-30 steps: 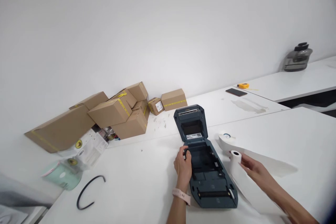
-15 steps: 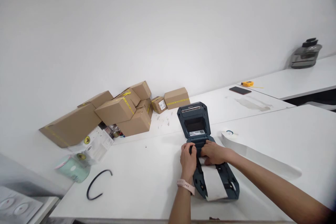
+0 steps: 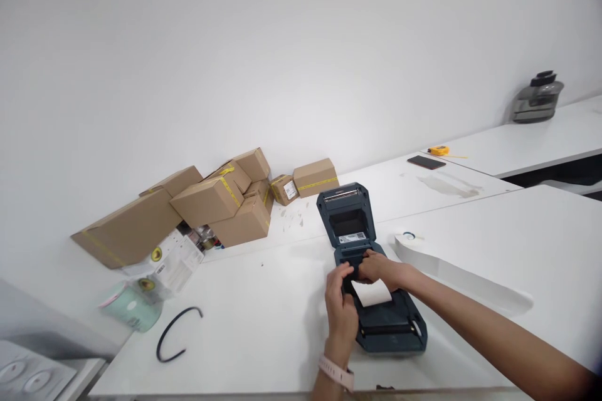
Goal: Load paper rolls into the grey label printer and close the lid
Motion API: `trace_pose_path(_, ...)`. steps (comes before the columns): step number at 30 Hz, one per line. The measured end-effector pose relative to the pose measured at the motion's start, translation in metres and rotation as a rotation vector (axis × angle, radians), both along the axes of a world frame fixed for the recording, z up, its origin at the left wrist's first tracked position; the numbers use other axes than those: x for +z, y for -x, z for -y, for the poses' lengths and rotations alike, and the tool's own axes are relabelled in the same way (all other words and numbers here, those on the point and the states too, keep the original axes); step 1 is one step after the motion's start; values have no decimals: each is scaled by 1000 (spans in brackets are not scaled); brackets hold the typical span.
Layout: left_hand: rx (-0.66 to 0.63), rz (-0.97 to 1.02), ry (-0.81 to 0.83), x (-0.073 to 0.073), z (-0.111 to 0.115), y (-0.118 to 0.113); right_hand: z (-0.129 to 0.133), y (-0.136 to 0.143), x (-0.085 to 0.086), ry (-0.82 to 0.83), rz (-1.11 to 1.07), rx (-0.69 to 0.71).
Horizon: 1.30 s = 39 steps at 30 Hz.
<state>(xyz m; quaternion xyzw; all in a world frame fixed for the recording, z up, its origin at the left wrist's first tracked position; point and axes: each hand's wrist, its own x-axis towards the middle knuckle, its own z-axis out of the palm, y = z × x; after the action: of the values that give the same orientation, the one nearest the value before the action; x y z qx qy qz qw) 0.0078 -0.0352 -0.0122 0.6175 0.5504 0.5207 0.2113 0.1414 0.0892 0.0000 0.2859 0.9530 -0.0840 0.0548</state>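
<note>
A dark blue label printer (image 3: pixel 392 335) stands on the white table with its lid (image 3: pixel 348 216) raised. My left hand (image 3: pixel 339 310) is at the printer's left side, its bent fingers over the edge and the thumb lower down. Inside the body, my right hand (image 3: pixel 379 267) is closed, with its fingertips hidden in the compartment. A short end of white paper (image 3: pixel 372 293) sticks out from under the right hand and curls over the printer's front part. The paper's other end is out of sight beneath that hand.
Right of the printer lies a long loose white paper strip (image 3: pixel 465 276). Cardboard boxes (image 3: pixel 207 200) are piled at the back left, near a mint-green tub (image 3: pixel 134 307) and a black curved cord (image 3: pixel 164 335). Farther back are a phone (image 3: pixel 426 163) and yellow tape measure (image 3: pixel 439 151).
The paper that hung over the printer's front edge has drawn back to a short end, uncovering the front part. My left hand has slid slightly toward me; the right stays inside the printer.
</note>
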Motion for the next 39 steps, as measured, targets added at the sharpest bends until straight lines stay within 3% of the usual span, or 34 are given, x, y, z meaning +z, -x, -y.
trace_pose_path(3, -140, -38, -28, 7, 27, -6, 4, -1, 5, 3, 51, 19)
trace_pose_path(6, -102, -210, -98, 8, 41, -14, 10, -5, 13, -3, 58, 33)
trace_pose_path(9, -12, -338, -268, -4, 48, -21, 15, -8, 19, -6, 8, 30)
trace_pose_path(15, 94, -351, -474, -28, 63, -32, 24, -16, 34, 18, -182, 23)
trace_pose_path(20, 139, -392, -498, -32, 72, -37, 17, -31, 87, -10, -602, -53)
trace_pose_path(24, 155, -425, -498, -37, 77, -38, -23, -35, 134, -115, -1000, -317)
trace_pose_path(27, 162, -441, -505, -40, 80, -39, -56, -31, 149, -71, -1122, -434)
trace_pose_path(30, 176, -437, -515, -43, 81, -40, -59, -29, 145, 40, -1158, -431)
trace_pose_path(33, 206, -410, -529, -49, 82, -43, -24, -35, 122, 86, -1204, -390)
trace_pose_path(35, 253, -390, -548, -55, 83, -48, 13, -45, 96, 83, -1238, -321)
trace_pose_path(39, 368, -419, -604, -70, 90, -56, 78, -69, 30, -164, -1234, -40)
